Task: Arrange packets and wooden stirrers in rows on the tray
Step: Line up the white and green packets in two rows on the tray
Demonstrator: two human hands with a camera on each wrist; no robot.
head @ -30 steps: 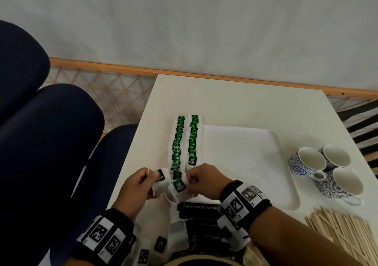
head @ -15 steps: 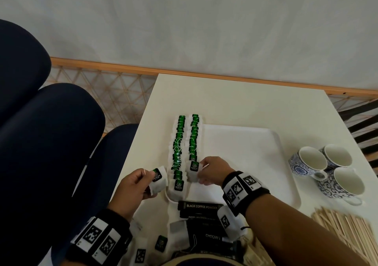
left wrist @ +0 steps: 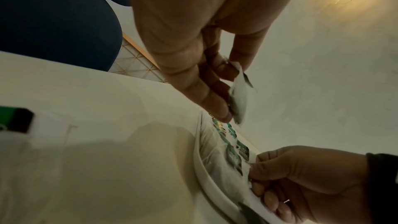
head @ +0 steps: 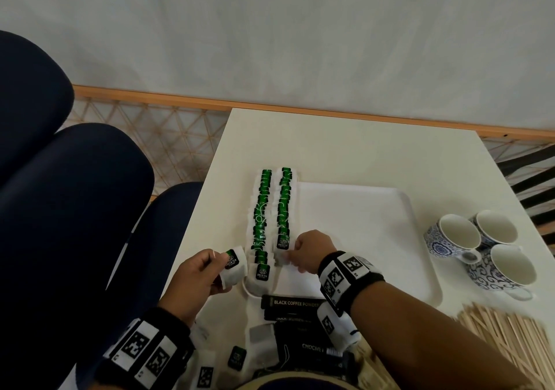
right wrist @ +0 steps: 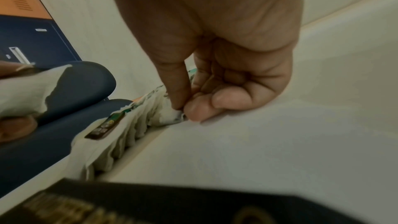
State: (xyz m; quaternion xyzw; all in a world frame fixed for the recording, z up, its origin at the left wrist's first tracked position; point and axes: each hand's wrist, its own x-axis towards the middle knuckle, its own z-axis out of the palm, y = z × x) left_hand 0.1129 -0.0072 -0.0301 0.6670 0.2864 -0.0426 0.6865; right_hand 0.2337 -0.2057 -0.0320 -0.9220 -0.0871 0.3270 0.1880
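Two rows of green tea packets [head: 271, 209] lie overlapped along the left side of the white tray [head: 360, 224]. My right hand [head: 303, 250] pinches the nearest packet of the right row [head: 283, 244] on the tray; in the right wrist view thumb and forefinger [right wrist: 183, 106] nip its edge [right wrist: 172, 117]. My left hand [head: 204, 272] holds a single tea packet [head: 234, 265] in the air just left of the tray's near corner, seen edge-on as the packet [left wrist: 239, 98] in the left wrist view. Wooden stirrers [head: 510, 338] lie in a pile at the right front.
Black coffee powder sachets [head: 294, 304] and loose tea packets [head: 237, 356] lie on the table in front of the tray. Three blue-patterned cups [head: 480, 245] stand right of the tray. Dark blue chairs [head: 75, 209] are left of the table [head: 345, 143].
My right hand moved from beside the left hand onto the tray and set a packet at the near end of the right row. The left hand kept its packet and barely moved.
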